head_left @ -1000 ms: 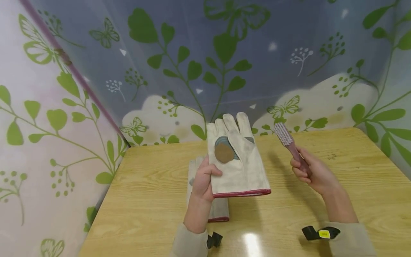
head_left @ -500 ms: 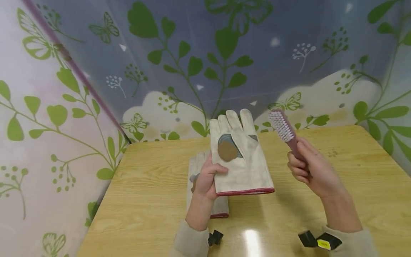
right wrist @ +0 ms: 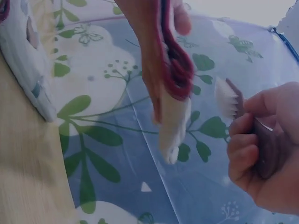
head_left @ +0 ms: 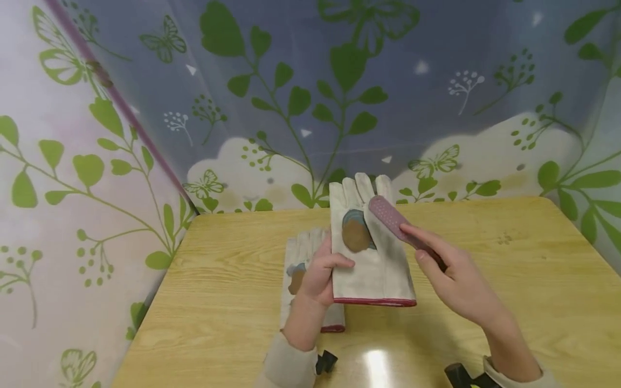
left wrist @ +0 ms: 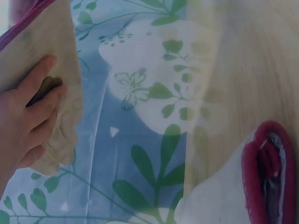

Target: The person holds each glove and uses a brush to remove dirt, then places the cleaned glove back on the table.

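Observation:
A cream cloth work glove [head_left: 373, 275] with a red-trimmed cuff is held up, fingers pointing away, by my left hand [head_left: 320, 272]. That hand grips its left edge, thumb on the front and fingers spread behind, as the left wrist view shows. A blue-and-brown patch [head_left: 356, 234] marks the glove's front. My right hand [head_left: 458, 277] grips a mauve scrubbing brush [head_left: 388, 215] by its handle, index finger along the back. In the head view the brush head overlaps the glove's thumb, hiding its bristles. The right wrist view shows the bristles [right wrist: 225, 98] facing the glove, with a gap between.
Another cream glove [head_left: 291, 253], also red-trimmed and patched, lies on the wooden table [head_left: 218, 291] behind my left hand, partly hidden. A leaf-and-butterfly patterned curtain [head_left: 271, 118] stands at the table's far edge, and a patterned wall [head_left: 58, 226] at the left.
The brush has turned from bristles showing to its back showing, and has moved left and down over the held glove. The held glove has shifted slightly right.

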Demonstrator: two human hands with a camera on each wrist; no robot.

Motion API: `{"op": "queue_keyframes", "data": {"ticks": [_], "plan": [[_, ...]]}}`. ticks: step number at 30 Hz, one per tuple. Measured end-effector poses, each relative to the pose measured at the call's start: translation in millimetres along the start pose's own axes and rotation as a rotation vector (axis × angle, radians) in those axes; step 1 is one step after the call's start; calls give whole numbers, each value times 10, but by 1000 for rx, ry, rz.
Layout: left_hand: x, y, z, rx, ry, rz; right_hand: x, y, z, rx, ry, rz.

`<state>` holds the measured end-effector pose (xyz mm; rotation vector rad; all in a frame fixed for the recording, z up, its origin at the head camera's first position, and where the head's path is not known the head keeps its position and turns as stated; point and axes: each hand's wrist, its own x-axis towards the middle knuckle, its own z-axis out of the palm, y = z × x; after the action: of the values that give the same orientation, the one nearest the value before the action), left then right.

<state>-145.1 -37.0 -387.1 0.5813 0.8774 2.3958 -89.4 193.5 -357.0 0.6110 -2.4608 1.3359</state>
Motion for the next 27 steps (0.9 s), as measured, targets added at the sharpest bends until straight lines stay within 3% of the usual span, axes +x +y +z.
{"op": "queue_keyframes", "data": {"ticks": [5, 12, 19, 27], "plan": [[-13, -48, -54, 48, 20, -26, -23, 10, 194, -179, 94, -56], [0, -66, -33, 95, 75, -59, -40, 18, 266, -183, 215, -69], [24, -92, 41, 121, 50, -16, -18, -3, 219, -275, 236, -152], [53, -94, 58, 198, 28, 70, 53, 27, 218, -432, 197, -280]]}}
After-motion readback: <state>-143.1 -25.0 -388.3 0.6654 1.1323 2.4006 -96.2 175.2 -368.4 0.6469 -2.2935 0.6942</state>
